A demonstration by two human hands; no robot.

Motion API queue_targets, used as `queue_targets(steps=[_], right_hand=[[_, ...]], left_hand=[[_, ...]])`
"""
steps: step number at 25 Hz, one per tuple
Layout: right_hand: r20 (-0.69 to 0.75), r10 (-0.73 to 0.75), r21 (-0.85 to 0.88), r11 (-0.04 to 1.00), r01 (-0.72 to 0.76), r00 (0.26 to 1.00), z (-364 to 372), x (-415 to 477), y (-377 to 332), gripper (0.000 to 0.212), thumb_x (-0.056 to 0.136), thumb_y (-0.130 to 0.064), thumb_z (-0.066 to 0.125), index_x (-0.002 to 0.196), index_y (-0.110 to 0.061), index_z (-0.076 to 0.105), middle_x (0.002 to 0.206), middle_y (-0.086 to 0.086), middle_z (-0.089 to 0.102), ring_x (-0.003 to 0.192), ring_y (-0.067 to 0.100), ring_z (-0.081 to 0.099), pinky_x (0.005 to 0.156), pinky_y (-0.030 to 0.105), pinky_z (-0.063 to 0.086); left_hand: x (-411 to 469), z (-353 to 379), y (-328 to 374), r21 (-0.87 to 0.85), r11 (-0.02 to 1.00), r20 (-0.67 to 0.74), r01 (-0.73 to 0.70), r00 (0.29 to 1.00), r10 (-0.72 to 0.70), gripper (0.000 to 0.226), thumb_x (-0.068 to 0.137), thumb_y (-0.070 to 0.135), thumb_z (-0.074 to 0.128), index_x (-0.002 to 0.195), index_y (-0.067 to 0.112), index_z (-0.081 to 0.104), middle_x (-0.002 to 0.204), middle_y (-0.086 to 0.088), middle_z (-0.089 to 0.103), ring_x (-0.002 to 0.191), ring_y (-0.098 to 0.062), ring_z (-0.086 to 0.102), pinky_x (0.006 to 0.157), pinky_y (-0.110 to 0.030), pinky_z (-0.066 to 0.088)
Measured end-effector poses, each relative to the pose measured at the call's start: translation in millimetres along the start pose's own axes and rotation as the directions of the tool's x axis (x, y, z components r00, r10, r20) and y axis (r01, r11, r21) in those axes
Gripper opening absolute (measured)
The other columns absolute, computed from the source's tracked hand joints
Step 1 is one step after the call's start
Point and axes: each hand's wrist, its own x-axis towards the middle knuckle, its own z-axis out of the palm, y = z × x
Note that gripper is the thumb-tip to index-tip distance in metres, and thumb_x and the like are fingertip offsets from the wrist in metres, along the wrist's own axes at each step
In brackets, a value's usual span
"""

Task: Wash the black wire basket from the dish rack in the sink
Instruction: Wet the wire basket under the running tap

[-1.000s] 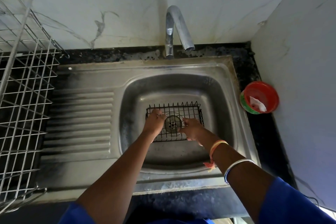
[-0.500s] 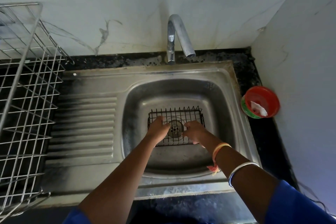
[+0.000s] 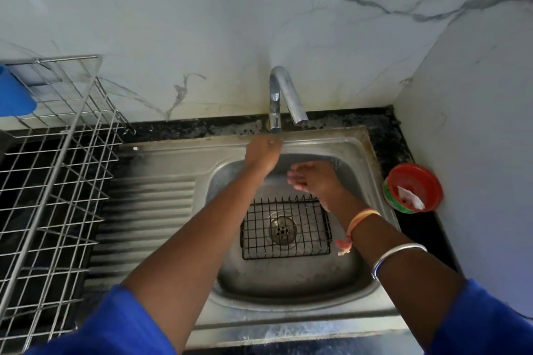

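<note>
Plainly, the black wire basket (image 3: 313, 235) lies flat on the floor of the sink (image 3: 288, 323), centred over the drain (image 3: 282, 230), its open side up and its long axis running from the left wall of the bowl to the right. Neither hand has hold of it; both are beyond it, toward the back edge, so it lies on the near side of the fingers. The right hand (image 3: 315, 180) is the closer one: its wrist passes over the basket's far right corner, and its fingers are straight and spread, holding nothing, hovering above the rear of the bowl roughly below the spout. The left hand (image 3: 264, 153) reaches farther, to the back rim at the foot of the tap (image 3: 284, 95); its knuckles look bent, but whether it grips anything there I cannot tell. No water shows, so turning the tap on seems the step in hand. At the sink's right edge a red bowl (image 3: 415, 174) holds a white scrap (image 3: 411, 199). Left of the drainboard, the dish rack (image 3: 57, 181) carries a blue thing (image 3: 16, 95) in its far corner.
</note>
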Motion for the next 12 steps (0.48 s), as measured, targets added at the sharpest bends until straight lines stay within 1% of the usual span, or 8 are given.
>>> queue_targets(steps=[1, 2, 4, 6, 7, 8, 10, 12], right_hand=[[-0.021, -0.018, 0.073, 0.997, 0.02, 1.0, -0.6, 0.1, -6.5, 0.033, 0.1, 0.0, 0.04, 0.131, 0.007, 0.048, 0.13, 0.024, 0.057, 0.113, 0.03, 0.061, 0.098, 0.032, 0.05], [-0.064, -0.024, 0.17, 0.985, 0.035, 0.998, -0.4, 0.7, -11.3, 0.031, 0.1, -0.002, 0.042, 0.127, 0.007, 0.053, 0.124, 0.022, 0.061, 0.106, 0.027, 0.065, 0.093, 0.031, 0.053], [-0.143, -0.019, 0.32, 0.945, 0.065, 0.99, 0.1, 4.2, -16.5, 0.025, 0.098, -0.006, 0.05, 0.117, 0.005, 0.06, 0.107, 0.019, 0.07, 0.093, 0.025, 0.07, 0.083, 0.029, 0.058], [-0.153, -0.009, 0.383, 0.921, 0.068, 0.988, 2.8, 7.8, -18.8, 0.021, 0.096, -0.006, 0.054, 0.112, 0.004, 0.064, 0.098, 0.017, 0.072, 0.088, 0.025, 0.072, 0.079, 0.028, 0.059], [-0.149, -0.004, 0.408, 0.911, 0.065, 0.989, 4.2, 9.5, -19.3, 0.02, 0.095, -0.006, 0.055, 0.11, 0.005, 0.064, 0.096, 0.017, 0.072, 0.086, 0.024, 0.072, 0.077, 0.028, 0.06], [-0.144, 0.007, 0.437, 0.898, 0.057, 0.99, 5.4, 10.3, -19.6, 0.019, 0.095, -0.006, 0.056, 0.108, 0.005, 0.065, 0.094, 0.017, 0.072, 0.083, 0.024, 0.072, 0.075, 0.027, 0.06], [-0.132, 0.023, 0.474, 0.88, 0.042, 0.991, 8.0, 11.4, -18.8, 0.017, 0.095, -0.005, 0.055, 0.106, 0.004, 0.064, 0.092, 0.017, 0.072, 0.081, 0.023, 0.072, 0.073, 0.027, 0.06], [-0.125, 0.023, 0.482, 0.876, 0.04, 0.992, 9.0, 13.6, -16.5, 0.017, 0.096, -0.006, 0.054, 0.106, 0.004, 0.064, 0.092, 0.016, 0.072, 0.083, 0.024, 0.072, 0.075, 0.027, 0.06]], left_hand=[[7.2, -1.5, 7.1, 0.032, 0.999, -0.05, -0.037, 0.998, 0.038, 0.033, 0.101, 0.019, 0.052, 0.068, 0.014, 0.052, 0.065, -0.001, 0.051, 0.057, -0.014, 0.048, 0.062, -0.03, 0.046], [14.1, -2.3, 13.3, 0.083, 0.995, -0.089, -0.053, 0.994, 0.06, 0.037, 0.1, 0.019, 0.053, 0.064, 0.016, 0.046, 0.061, 0.001, 0.047, 0.054, -0.013, 0.044, 0.056, -0.025, 0.04], [26.7, 0.5, 19.4, 0.18, 0.982, -0.136, -0.047, 0.988, 0.072, 0.037, 0.1, 0.024, 0.057, 0.066, 0.012, 0.047, 0.062, 0.002, 0.047, 0.054, -0.013, 0.045, 0.048, -0.023, 0.031], [35.5, 6.0, 21.4, 0.241, 0.97, -0.16, -0.024, 0.985, 0.065, 0.035, 0.099, 0.035, 0.06, 0.078, 0.007, 0.056, 0.069, 0.0, 0.053, 0.06, -0.018, 0.052, 0.052, -0.026, 0.033], [37.3, 8.9, 22.4, 0.275, 0.961, -0.177, -0.011, 0.982, 0.062, 0.036, 0.099, 0.038, 0.06, 0.086, 0.004, 0.06, 0.075, -0.004, 0.056, 0.068, -0.023, 0.058, 0.058, -0.028, 0.037], [38.7, 11.6, 23.7, 0.309, 0.951, -0.197, -0.003, 0.978, 0.067, 0.036, 0.1, 0.037, 0.058, 0.095, 0.002, 0.063, 0.082, -0.008, 0.06, 0.08, -0.028, 0.065, 0.063, -0.03, 0.039], [39.8, 12.3, 27.9, 0.329, 0.944, -0.253, 0.017, 0.965, 0.071, 0.032, 0.102, 0.029, 0.054, 0.107, -0.001, 0.064, 0.1, -0.016, 0.067, 0.099, -0.033, 0.067, 0.07, -0.032, 0.041], [40.6, 10.6, 31.5, 0.349, 0.937, -0.293, 0.031, 0.953, 0.077, 0.03, 0.103, 0.025, 0.05, 0.111, -0.001, 0.062, 0.111, -0.018, 0.069, 0.102, -0.035, 0.066, 0.071, -0.033, 0.041]])
